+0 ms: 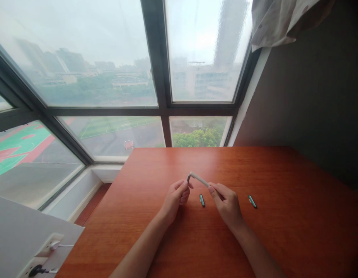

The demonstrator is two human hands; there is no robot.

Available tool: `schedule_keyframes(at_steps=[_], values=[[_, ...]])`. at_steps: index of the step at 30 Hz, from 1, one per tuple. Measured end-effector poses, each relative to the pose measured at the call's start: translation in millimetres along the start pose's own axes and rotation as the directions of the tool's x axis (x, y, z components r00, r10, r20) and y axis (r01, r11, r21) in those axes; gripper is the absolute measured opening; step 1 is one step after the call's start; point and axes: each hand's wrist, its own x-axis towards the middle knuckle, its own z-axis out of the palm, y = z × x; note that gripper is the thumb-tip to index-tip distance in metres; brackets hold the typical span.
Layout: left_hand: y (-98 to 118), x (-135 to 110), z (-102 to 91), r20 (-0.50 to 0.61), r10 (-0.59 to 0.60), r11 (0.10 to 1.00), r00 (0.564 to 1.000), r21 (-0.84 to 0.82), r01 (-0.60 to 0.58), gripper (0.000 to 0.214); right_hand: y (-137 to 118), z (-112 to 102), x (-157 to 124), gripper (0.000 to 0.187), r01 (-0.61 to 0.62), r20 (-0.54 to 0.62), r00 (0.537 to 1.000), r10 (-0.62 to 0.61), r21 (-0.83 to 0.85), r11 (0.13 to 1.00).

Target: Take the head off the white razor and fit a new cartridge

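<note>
Two bare hands work over a big, shiny, red-brown wooden table (pixel 283 239). Between them is a thin, straight, pale grey-beige stick (pixel 199 178). It slants, with its high end by the left hand and its low end by the right hand. At the high end there is a short, dark grey piece (pixel 188 178) that points down, so the two make a bent corner.

The left hand (pixel 176 197) pinches the dark piece between its thumb and fingers, and its other fingers are curled in. The right hand (pixel 227 202) grips the low end of the stick with its thumb and fingers. Both hands are holding on, and neither has let go.

Two small, flat, dark bars with blue-green on them lie on the table. One, the near bar (pixel 202 200), is between the hands, just below the stick. The other, the far bar (pixel 252 201), is off to the side, past the right hand. The hands do not touch either bar.

Behind the table is a big window with a dark grey frame (pixel 164 111). Through the glass there are bushy green trees (pixel 198 138) and a green and red sports court (pixel 25 143). A pale cloth (pixel 277 23) hangs at the top, by the dark wall (pixel 306 88). Low down in the corner, a white plug (pixel 55 245) and a black plug (pixel 36 271) sit in wall sockets.
</note>
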Motion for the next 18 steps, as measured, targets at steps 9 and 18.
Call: schedule_keyframes(at_steps=[9, 18], values=[[1.4, 0.9, -0.1, -0.037, 0.03, 0.999, 0.999, -0.034, -0.031, 0.033, 0.2, -0.6, 0.1, 0.032, -0.012, -0.026, 1.0, 0.013, 0.035, 0.999], [0.8, -0.5, 0.6, -0.004, 0.052, 0.998, 0.999, -0.034, -0.052, 0.032, 5.5, 1.4, 1.4, 0.031, -0.001, -0.041, 0.999, 0.003, 0.035, 0.999]])
